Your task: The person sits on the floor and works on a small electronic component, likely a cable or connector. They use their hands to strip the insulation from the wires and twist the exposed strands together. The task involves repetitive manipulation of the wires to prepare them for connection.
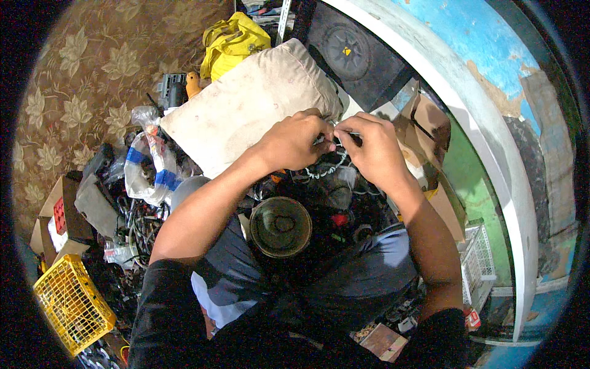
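Note:
My left hand (299,140) and my right hand (370,146) meet fingertip to fingertip above the near right edge of a stained cream cushion (227,114). Both are closed in a pinch. Something small and pale shows between the fingertips, too small to name. Just below the hands hangs or lies a whitish coiled cord (329,170); whether it runs up into my fingers is hidden. A round metal tin (281,227) with a dark inside stands between my knees, nearer than the hands.
Dark clutter and tangled cables (138,230) lie at the left, beside a clear plastic ring with blue tape (150,163). A yellow crate (75,304) stands at the near left, a yellow bag (235,44) behind the cushion. Cardboard boxes (424,126) and a white basket (478,264) are at right.

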Demonstrator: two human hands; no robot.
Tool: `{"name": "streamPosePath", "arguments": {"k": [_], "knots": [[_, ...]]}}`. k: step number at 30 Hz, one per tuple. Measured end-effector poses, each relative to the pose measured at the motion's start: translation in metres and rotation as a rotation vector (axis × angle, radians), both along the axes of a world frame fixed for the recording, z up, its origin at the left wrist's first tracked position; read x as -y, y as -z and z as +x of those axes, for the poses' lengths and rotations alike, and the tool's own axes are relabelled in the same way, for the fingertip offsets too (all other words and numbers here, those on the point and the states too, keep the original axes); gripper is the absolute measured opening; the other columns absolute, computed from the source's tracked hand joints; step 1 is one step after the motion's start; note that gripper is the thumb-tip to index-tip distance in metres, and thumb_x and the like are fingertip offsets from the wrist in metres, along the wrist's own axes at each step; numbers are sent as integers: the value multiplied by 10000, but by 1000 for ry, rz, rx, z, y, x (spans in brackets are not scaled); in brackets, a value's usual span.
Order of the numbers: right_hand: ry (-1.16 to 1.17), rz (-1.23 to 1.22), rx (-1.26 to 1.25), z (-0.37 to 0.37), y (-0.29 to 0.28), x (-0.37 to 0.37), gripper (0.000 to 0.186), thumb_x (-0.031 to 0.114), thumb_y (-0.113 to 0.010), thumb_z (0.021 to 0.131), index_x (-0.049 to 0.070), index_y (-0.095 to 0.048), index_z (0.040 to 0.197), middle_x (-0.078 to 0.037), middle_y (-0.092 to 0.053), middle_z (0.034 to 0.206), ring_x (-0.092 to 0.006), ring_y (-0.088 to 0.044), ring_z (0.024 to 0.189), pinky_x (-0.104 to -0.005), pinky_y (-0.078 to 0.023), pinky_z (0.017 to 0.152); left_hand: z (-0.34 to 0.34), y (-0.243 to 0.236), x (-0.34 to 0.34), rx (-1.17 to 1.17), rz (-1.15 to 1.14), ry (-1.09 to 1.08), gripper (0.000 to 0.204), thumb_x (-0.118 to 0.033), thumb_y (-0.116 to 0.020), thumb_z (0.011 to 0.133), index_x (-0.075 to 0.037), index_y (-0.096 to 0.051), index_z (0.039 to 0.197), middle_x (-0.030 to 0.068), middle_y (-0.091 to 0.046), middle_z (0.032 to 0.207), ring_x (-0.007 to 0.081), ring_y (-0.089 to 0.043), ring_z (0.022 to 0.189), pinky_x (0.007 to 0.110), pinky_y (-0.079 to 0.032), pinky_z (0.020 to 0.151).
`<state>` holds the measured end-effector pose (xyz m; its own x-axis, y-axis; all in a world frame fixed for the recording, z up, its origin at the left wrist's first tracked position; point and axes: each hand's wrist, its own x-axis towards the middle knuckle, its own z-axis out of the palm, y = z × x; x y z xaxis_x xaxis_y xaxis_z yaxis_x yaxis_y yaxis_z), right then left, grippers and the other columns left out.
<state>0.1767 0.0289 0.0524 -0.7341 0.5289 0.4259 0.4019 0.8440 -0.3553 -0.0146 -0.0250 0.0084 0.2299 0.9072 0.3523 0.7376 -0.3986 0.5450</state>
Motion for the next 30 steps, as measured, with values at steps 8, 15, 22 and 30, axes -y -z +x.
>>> {"name": "streamPosePath", "arguments": {"k": [8, 15, 22, 30], "knots": [[-1, -706, -187, -5, 2, -1, 91, 10, -681, 898, -59, -711, 947, -140, -748, 903, -131, -685, 792, -300, -544, 706, -4, 9, -8, 106, 86, -185, 137, -152, -739, 829, -35, -705, 890, 213, -667, 913, 400, -659, 882, 463, -515, 802], [54, -479, -190, -6, 22, -8, 87, 51, -742, 837, -5, -733, 903, -140, -736, 835, -195, -703, 734, -344, -541, 691, -10, 5, -12, 223, 48, -172, 180, -198, -737, 878, -28, -713, 931, 193, -669, 903, 312, -664, 852, 407, -508, 788], [-39, 162, -246, -8, 16, -6, 183, 59, -786, 783, 14, -671, 918, -148, -644, 949, -338, -656, 777, -408, -530, 712, -14, -9, -6, 250, -42, -59, 154, -177, -710, 906, -28, -705, 942, 176, -666, 933, 294, -648, 897, 394, -492, 820], [-29, -166, -171, -4, 10, -6, 268, 49, -779, 796, 15, -607, 998, -158, -688, 950, -283, -692, 802, -371, -536, 672, -17, -10, -5, 313, -27, 68, 133, -161, -697, 923, -29, -694, 926, 130, -625, 898, 262, -623, 889, 381, -480, 831]]}}
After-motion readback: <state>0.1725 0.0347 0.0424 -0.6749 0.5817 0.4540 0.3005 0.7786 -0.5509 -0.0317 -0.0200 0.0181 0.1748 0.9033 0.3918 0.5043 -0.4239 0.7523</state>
